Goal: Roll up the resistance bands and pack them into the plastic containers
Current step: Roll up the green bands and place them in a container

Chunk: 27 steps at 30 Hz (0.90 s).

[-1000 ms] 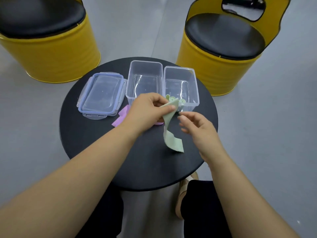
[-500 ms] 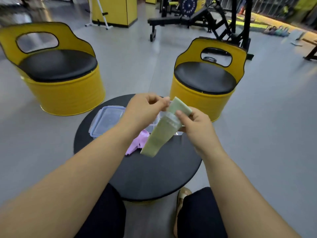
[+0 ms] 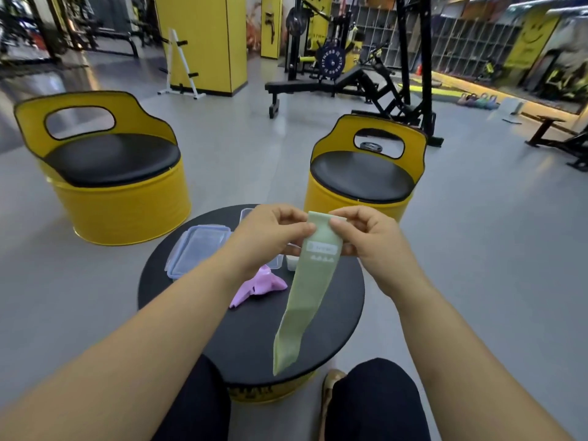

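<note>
Head view: left hand (image 3: 265,241) and right hand (image 3: 374,241) pinch limp, matte green band (image 3: 307,297).

You're in a gym — a weight bench (image 3: 296,86), a plate (image 3: 331,61) marked FITNESS, kettlebells (image 3: 479,100) on the floor, rows of lockers (image 3: 461,43).

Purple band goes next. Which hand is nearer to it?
Left. Both pinch the green band; the left hand is just above the purple band, the right hand farther to its right.

I have one wide head view only, looking forward and down, close over left hand (image 3: 270,240), right hand (image 3: 372,240) and table (image 3: 334,313).
</note>
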Tool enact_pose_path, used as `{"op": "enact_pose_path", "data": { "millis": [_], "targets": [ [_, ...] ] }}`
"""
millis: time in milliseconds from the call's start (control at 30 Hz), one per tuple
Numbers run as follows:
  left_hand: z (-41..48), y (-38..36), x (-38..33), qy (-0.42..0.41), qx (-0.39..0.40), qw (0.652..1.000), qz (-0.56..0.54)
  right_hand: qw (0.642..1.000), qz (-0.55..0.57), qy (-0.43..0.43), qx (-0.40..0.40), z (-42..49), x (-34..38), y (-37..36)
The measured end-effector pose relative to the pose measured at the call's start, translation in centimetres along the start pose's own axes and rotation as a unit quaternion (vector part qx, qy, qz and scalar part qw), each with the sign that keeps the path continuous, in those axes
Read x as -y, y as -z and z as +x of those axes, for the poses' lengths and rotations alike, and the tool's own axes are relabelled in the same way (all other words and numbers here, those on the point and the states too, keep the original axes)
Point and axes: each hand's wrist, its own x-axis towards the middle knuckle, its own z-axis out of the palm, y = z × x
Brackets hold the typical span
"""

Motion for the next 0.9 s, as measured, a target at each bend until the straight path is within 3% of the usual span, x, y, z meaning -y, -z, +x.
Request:
{"op": "enact_pose_path", "data": {
  "millis": [700, 900],
  "targets": [
    [-0.8, -1.0, -2.5, -0.055, -0.012, 0.998, 0.028, 1.000, -0.005, 0.025, -0.003, -0.9, 3.1, 1.5],
    [-1.4, -1.2, -2.9, -0.072, -0.001, 0.996, 0.043, 0.997, -0.054, 0.061, 0.013, -1.4, 3.2, 1.6]
  ]
}}
